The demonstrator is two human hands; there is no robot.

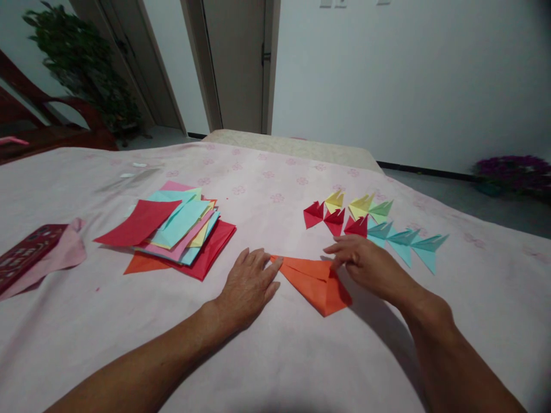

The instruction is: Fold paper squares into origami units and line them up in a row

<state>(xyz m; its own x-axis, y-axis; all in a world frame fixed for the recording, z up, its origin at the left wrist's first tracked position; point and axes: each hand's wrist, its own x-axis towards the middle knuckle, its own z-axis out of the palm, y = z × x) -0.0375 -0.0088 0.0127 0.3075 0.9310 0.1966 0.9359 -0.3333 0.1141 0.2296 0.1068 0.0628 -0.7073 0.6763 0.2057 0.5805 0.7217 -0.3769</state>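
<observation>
A partly folded sheet of orange origami paper (316, 281) lies on the cloth in front of me, with a point toward me and a folded edge along its far side. My left hand (252, 281) lies flat with its fingers stretched, the fingertips touching the paper's left corner. Over the right end of the paper is my right hand (364, 261), its fingers bent and partly apart. Whether its fingertips pinch the paper edge is hard to see. Just beyond the right hand are folded paper pieces: red (333, 221), yellow (360, 205), green (381, 211) and light blue (403, 240).
A loose stack of coloured paper squares (181, 221) sits to the left. Farther left lie a dark red printed packet (32, 249) and a pink cloth (69, 249). The table wears a pale pink flowered tablecloth (275, 178). White scraps (138, 165) lie at the back left.
</observation>
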